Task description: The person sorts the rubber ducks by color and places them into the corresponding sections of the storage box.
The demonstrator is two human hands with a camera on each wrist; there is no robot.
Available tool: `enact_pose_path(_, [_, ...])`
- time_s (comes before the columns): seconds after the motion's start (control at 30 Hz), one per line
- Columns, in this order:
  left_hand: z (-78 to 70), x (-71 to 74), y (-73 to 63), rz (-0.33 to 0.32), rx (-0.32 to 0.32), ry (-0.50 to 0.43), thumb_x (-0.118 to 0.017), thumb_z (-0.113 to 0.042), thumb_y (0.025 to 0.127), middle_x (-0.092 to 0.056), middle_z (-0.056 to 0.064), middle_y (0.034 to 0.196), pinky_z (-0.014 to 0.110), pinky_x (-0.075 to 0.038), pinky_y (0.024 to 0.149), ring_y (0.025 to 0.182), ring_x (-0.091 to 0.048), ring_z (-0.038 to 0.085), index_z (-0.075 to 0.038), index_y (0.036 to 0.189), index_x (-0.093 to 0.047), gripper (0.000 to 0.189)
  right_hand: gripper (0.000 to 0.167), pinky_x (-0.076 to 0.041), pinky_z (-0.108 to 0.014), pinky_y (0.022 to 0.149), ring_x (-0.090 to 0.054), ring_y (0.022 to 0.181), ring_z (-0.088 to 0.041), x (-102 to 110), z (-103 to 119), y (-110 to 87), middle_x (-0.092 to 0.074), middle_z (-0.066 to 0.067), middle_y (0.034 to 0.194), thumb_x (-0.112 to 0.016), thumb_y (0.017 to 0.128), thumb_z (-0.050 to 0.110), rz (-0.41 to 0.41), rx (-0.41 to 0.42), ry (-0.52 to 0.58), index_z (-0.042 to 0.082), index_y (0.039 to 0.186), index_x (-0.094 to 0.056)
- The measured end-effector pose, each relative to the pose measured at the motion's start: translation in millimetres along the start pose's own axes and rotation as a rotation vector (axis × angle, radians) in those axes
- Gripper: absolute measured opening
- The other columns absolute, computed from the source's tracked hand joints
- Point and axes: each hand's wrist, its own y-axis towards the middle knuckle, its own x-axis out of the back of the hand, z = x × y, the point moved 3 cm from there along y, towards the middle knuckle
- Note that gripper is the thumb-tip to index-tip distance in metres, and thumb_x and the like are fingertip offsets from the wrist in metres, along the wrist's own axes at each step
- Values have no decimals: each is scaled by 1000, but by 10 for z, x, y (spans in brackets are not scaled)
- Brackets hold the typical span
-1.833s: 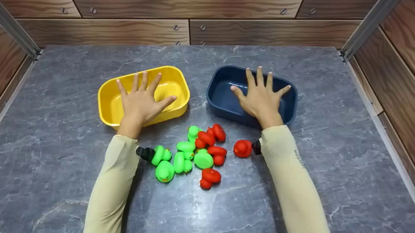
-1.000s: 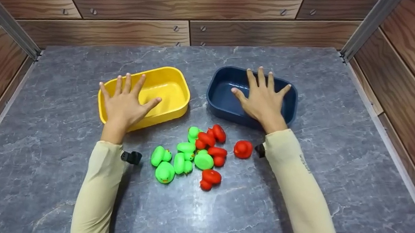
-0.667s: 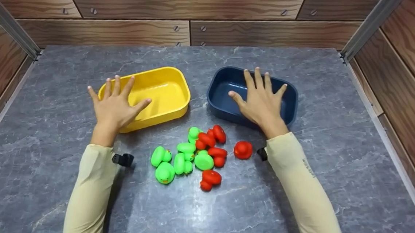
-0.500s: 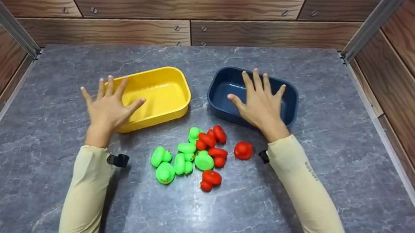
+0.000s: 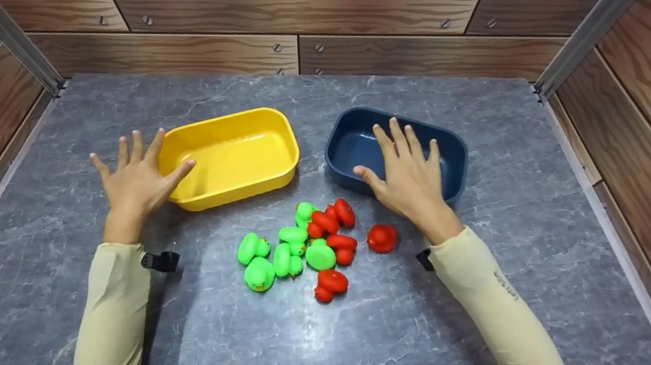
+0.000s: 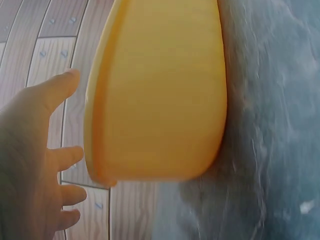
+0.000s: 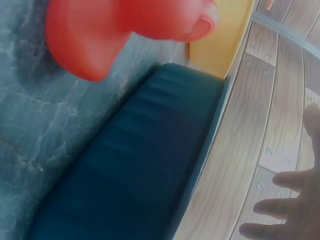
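My left hand [image 5: 135, 185], fingers spread and holding nothing, hovers at the left end of the yellow tub [image 5: 233, 190]. In the left wrist view the thumb and fingertips stand beside that tub's rim. Over the front part of the dark blue tub [image 5: 343, 175] my right hand [image 5: 414, 183] is spread, also holding nothing, and covers part of the tub's inside. Several green rubber ducks [image 5: 260, 274] and several red rubber ducks [image 5: 332, 280] lie in a loose cluster in front of the tubs. One red duck [image 5: 382, 238] sits apart, near the right wrist.
The grey marbled tabletop [image 5: 268, 339] is bordered by wood-patterned walls [image 5: 212, 3] at the back and sides. A black wrist camera [image 5: 162, 261] sticks out from the left sleeve. Both tubs hold nothing visible.
My left hand has moved left and slightly back toward me, from above the yellow tub to its left end. The right hand has shifted slightly toward me. Ducks and tubs stay put.
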Motion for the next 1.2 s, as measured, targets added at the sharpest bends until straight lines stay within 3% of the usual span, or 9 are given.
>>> enact_pose_path(0.43, [241, -27, -66, 14, 35, -19, -18, -85, 83, 10, 22, 157, 68, 26, 101, 144, 10, 48, -24, 156, 0, 97, 79, -20, -61, 113, -26, 145, -34, -3, 47, -249, -23, -10, 160, -44, 92, 64, -106, 95, 28, 18, 153, -27])
enact_pose_path(0.77, [344, -91, -56, 32, 70, -36, -19, -86, 82, 13, 22, 157, 71, 20, 103, 144, 11, 48, -21, 156, 1, 100, 80, -34, -55, 104, -35, 142, -33, -39, 14, -428, -32, -11, 157, -41, 91, 67, -182, 219, 54, 14, 151, -34])
enact_pose_path(1.03, [428, -143, -70, 41, 83, -76, -23, -85, 83, 10, 24, 157, 73, 15, 104, 145, 5, 49, -18, 156, 1, 101, 81, -37, -53, 101, -41, 137, -35, -94, 6, -594, -36, -11, 154, -39, 90, 69, -178, 283, 105, 12, 148, -38])
enact_pose_path(1.2, [473, -176, -92, 59, 94, -138, -25, -83, 84, 7, 25, 158, 75, 12, 104, 145, 3, 48, -17, 156, 2, 101, 79, -38, -51, 99, -43, 136, -34, -133, 10, -673, -36, -12, 154, -51, 90, 62, -137, 288, 181, 11, 149, -35])
